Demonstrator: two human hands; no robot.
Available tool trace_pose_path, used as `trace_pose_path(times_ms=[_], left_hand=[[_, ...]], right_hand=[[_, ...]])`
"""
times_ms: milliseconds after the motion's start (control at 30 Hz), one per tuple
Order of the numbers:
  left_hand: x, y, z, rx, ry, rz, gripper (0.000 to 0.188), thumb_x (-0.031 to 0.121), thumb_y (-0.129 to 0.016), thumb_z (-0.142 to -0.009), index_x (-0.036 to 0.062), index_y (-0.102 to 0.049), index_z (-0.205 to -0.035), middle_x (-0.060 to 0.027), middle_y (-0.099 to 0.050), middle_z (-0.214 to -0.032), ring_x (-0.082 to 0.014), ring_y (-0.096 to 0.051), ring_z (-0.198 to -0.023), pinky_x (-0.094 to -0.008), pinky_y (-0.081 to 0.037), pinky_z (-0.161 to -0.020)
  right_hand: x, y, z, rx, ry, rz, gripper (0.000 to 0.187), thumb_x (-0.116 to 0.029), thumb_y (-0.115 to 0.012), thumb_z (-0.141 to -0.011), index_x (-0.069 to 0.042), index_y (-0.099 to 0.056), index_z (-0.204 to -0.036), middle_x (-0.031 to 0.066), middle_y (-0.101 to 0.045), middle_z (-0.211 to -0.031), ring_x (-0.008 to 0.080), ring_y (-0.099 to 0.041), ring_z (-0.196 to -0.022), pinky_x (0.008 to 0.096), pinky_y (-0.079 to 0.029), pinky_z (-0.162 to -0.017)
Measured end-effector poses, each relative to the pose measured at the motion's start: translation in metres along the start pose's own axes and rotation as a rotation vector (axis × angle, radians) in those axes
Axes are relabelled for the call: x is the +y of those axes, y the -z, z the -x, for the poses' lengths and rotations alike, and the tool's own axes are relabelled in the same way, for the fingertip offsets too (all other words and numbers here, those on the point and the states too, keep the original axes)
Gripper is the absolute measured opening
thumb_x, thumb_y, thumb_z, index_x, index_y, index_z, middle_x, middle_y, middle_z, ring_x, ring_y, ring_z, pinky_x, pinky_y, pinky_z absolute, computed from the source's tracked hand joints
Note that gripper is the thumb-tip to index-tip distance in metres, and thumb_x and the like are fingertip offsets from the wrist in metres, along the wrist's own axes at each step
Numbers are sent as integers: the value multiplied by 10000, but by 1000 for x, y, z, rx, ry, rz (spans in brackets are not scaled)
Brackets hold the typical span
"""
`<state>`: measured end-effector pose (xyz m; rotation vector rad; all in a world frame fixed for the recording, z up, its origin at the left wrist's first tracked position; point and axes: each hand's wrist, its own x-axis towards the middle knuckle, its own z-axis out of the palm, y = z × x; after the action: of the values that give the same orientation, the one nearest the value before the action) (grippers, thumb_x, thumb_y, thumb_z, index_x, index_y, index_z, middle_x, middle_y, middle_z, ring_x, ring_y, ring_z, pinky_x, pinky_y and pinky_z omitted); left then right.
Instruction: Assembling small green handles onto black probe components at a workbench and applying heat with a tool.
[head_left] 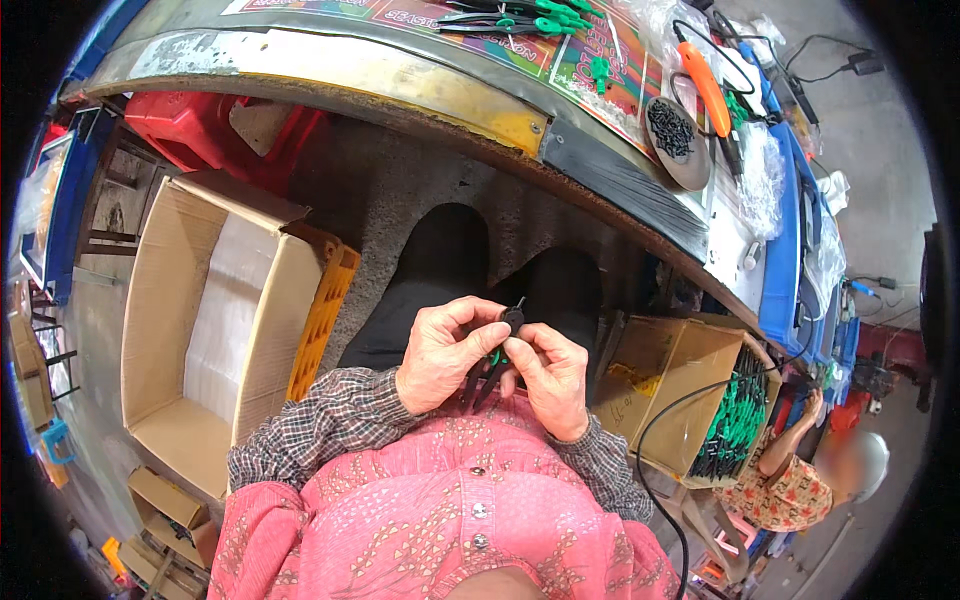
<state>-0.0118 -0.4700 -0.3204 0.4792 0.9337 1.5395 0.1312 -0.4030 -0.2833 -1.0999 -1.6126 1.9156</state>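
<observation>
the left hand (440,355) and right hand (553,380) have fingers clamped on a black-and-green tool (513,318) above the lap (445,255), presumably steadying its far end; its handles seem partly hidden.

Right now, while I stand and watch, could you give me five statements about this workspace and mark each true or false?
1. The left hand and right hand are both on one dark piece. True.
2. The dish of small black parts sits on the floor. False: the dish is on the workbench.
3. The orange tool lies beside the dish. True.
4. The box at the person's left is full of green-and-black pieces. False: those pieces are in the right-hand box.
5. The person's sleeves are plain at the forearms. False: the sleeves are checked.
</observation>
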Motion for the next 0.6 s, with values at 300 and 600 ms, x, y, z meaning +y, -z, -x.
trace_pose_path(times_ms=[300, 600], left_hand=[[-2, 0, 1, 41, -70, -56, 164, 65, -624, -914, -26, -636, -1050, -32, -651, -914, -68, -576, -827, -225, -485, -743], [-6, -1, 2, 76, -61, -71, 170, 83, -615, -925, -26, -630, -1053, -19, -643, -911, -60, -563, -817, -216, -481, -731]], right_hand=[[5, -6, -1, 29, 27, 0, 135, -78, -586, -943, 56, -586, -962, 30, -591, -769, 67, -560, -541, 197, -448, -478], [8, -6, -2, 37, 41, 60, 122, -67, -588, -938, 54, -590, -952, 28, -594, -762, 66, -563, -542, 203, -448, -479]])
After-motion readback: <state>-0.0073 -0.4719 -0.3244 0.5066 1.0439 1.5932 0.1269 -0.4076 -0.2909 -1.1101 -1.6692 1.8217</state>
